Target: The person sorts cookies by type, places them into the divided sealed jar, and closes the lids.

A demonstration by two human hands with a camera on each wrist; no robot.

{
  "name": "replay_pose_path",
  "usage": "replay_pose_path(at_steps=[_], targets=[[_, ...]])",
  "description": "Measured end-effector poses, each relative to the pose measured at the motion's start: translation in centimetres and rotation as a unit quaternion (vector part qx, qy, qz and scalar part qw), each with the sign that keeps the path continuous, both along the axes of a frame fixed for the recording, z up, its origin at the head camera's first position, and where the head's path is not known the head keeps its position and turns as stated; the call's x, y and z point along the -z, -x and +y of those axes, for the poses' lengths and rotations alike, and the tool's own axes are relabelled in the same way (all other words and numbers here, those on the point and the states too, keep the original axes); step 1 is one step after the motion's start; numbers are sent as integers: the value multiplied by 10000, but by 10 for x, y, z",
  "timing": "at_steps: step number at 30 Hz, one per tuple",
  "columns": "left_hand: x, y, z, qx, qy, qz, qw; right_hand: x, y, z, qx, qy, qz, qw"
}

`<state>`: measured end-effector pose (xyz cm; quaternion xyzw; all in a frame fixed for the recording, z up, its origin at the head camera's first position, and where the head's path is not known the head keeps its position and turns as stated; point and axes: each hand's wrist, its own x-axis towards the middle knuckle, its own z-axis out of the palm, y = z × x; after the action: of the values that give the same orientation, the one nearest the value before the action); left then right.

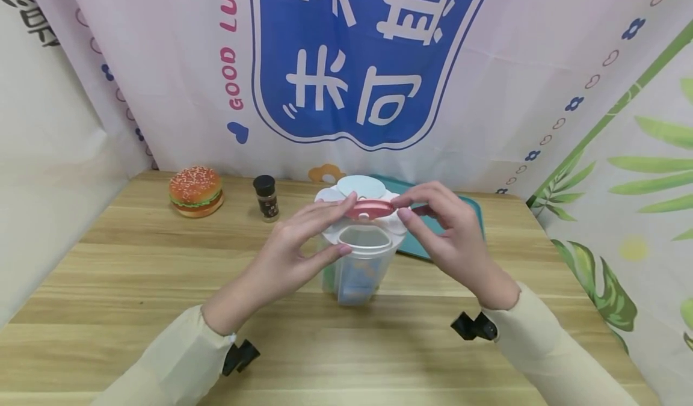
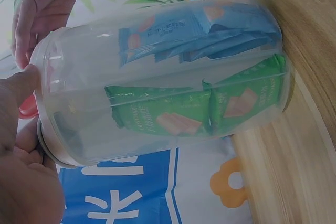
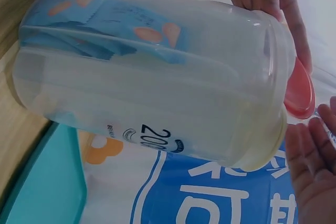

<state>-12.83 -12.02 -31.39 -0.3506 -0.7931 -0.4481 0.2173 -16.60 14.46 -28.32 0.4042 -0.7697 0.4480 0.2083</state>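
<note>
In the middle of the table stands a clear food storage container (image 1: 354, 279) with a white top. Blue snack packets (image 3: 105, 22) and green snack packets (image 2: 163, 108) sit in separate compartments. A red flip lid (image 1: 370, 209) is tilted up over an uncovered front opening. My left hand (image 1: 292, 237) reaches from the left, fingertips at the red lid's left end and thumb at the container's rim. On the other side, my right hand (image 1: 446, 225) has its index fingertip against the lid's right end, its thumb close below. Both hands' fingers look relaxed.
Behind the container lies a teal tray (image 1: 473, 207), partly hidden. A toy hamburger (image 1: 196, 191) and a black-capped seasoning jar (image 1: 267, 198) stand at the back left of the wooden table (image 1: 135, 286). A printed curtain (image 1: 178, 81) hangs along the back edge.
</note>
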Motion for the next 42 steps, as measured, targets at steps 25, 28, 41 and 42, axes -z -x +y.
replay_pose_path(at_steps=[25, 28, 41, 42], targets=[[-19, -1, 10, -909, 175, -877, 9918, -11, 15, 0, -514, -484, -1812, 9809], [-23, 0, 12, -994, 87, -1044, 9895, -11, 16, 1, -654, -471, -1909, 9783], [-34, 4, -3, -472, 817, -1495, 9843, -13, 19, 10, -1095, -888, -2007, 9695], [-34, 5, -5, -402, 892, -1502, 9838, -12, 19, 10, -1180, -922, -1970, 9689]])
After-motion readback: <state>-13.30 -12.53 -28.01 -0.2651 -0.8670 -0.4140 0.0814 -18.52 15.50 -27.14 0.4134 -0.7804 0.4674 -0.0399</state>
